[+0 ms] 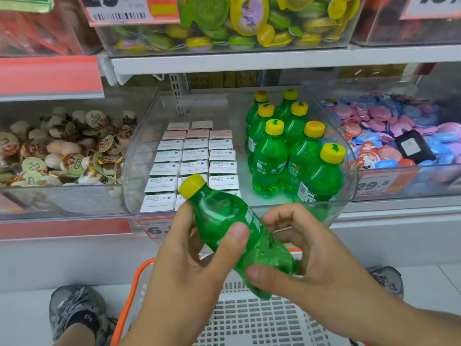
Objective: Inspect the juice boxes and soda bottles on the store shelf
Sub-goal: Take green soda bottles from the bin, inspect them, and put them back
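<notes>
A small green soda bottle with a yellow cap lies tilted in front of the shelf, cap up and to the left. My left hand grips its upper body, thumb across the front. My right hand holds its lower end, fingers curled behind it. Behind them a clear plastic bin holds rows of white juice boxes on the left and several upright green soda bottles with yellow caps on the right.
An orange-rimmed shopping basket with a white grid bottom sits below my hands, between two grey shoes. Bins of small jelly cups flank the drinks bin: brown and white ones left, pink and blue ones right. Another shelf hangs above.
</notes>
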